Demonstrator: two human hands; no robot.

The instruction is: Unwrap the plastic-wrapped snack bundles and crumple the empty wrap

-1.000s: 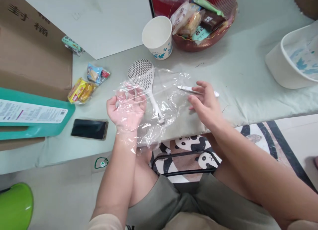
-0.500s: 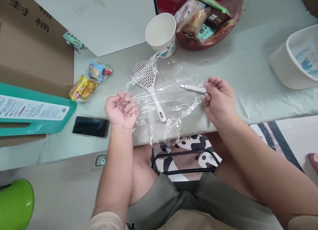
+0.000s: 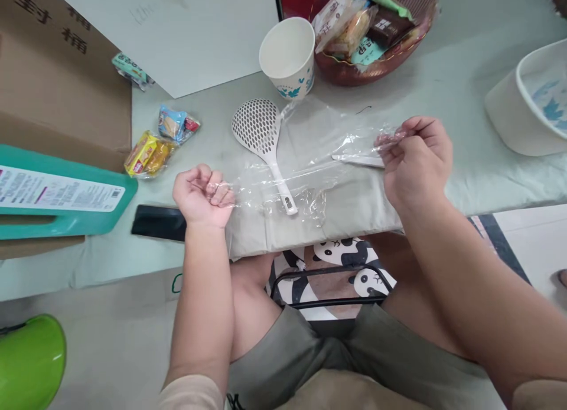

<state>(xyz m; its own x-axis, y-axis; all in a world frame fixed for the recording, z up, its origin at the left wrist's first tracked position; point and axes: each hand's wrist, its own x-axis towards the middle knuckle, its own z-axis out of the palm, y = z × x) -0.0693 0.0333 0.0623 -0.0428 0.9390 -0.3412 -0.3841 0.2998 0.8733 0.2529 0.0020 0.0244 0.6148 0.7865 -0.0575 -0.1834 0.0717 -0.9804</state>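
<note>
"Plastic film (image 3: pixel 305 171), where?"
"Stretched above the cloth (image 3: pixel 443 97), clear and crinkly. Left hand (image 3: pixel 204 194): fingers curled closed on one end. Next, one round, holed spoon (image 3: pixel 269 152), one slim white tool (image 3: pixel 361 160), then the right hand (image 3: pixel 416 159), fingers pinching the other end."

Plastic film (image 3: pixel 305 168): clear, colourless. Skimmer (image 3: pixel 264 144): white, honeycomb-like hole pattern. Slim tool (image 3: pixel 365 160): white. Paper cup (image 3: pixel 290 73): white, blue leaf print. Bowl (image 3: pixel 372 76): translucent red. Counter (image 3: pixel 443 97): pale grey-green. Jug (image 3: pixel 88 221): teal, white label. Phone (image 3: pixel 158 222): black. Snack packs: one yellow (image 3: pixel 142 153), one light blue with red (image 3: pixel 172 123). Carton (image 3: pixel 93 73): brown, black characters. Shorts (image 3: pixel 268 351): olive grey. Tub (image 3: pixel 514 114): white. Panda-print panel (image 3: pixel 367 285): black, white, brown.
</note>
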